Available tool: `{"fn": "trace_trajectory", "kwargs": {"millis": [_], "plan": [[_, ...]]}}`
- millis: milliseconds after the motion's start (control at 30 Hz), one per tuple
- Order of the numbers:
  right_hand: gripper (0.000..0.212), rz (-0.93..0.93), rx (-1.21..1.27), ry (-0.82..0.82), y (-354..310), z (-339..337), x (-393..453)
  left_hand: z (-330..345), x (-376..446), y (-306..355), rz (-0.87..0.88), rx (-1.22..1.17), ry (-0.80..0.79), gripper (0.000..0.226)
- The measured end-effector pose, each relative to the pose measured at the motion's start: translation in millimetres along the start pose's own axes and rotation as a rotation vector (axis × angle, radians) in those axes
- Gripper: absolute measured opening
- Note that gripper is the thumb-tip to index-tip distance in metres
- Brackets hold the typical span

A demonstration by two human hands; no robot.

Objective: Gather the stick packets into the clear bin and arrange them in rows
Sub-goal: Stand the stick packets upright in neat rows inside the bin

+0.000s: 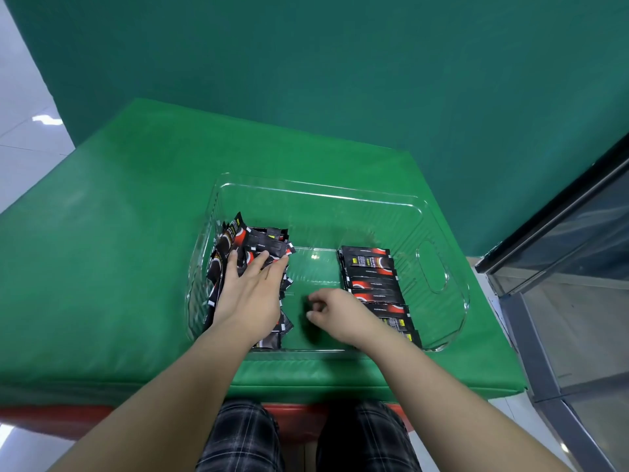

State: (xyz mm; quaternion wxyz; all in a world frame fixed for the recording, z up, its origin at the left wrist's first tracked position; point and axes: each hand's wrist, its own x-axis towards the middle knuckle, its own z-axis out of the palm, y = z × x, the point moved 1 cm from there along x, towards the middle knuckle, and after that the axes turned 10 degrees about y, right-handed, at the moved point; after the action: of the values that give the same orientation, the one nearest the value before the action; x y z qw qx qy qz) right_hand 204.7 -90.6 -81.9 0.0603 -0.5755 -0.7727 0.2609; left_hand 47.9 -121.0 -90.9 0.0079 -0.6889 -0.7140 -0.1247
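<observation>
A clear bin point(439, 240) stands on the green mat. Inside it at the left lies a loose heap of black-and-red stick packets point(258, 245). At the right a neat row of stick packets point(371, 277) runs from back to front. My left hand point(250, 294) lies flat on the heap with straight fingers pressing the packets down. My right hand point(335, 313) hovers over the bare middle of the bin floor, fingers loosely curled with nothing between them; its wrist covers the near end of the row.
The green mat point(119, 267) covers a low table with a red edge at the front. A green backdrop stands behind. A glass panel with a dark frame point(561, 267) rises at the right. My knees in plaid trousers are below.
</observation>
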Motion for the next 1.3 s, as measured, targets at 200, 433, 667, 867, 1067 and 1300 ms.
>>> {"fn": "trace_trajectory", "kwargs": {"millis": [200,433,667,867,1067,1300], "plan": [[0.044,0.111,0.121,0.078,-19,23,21,-2,-1,0,0.012,0.018,-0.029,0.073],[0.035,0.165,0.219,0.166,-24,35,32,-4,-1,0,0.020,0.037,-0.040,0.075],[0.017,0.185,0.391,0.211,-20,37,36,-4,-1,0,0.018,0.026,-0.032,0.070],[0.035,0.144,0.428,0.181,-23,37,36,0,-1,-1,0.013,0.016,-0.004,0.060],[0.022,0.205,0.423,0.189,-23,35,42,0,-1,-1,0.015,0.031,0.001,0.059],[0.013,0.279,0.459,0.228,-22,35,45,0,-1,-1,0.014,-0.007,0.025,0.063]]}}
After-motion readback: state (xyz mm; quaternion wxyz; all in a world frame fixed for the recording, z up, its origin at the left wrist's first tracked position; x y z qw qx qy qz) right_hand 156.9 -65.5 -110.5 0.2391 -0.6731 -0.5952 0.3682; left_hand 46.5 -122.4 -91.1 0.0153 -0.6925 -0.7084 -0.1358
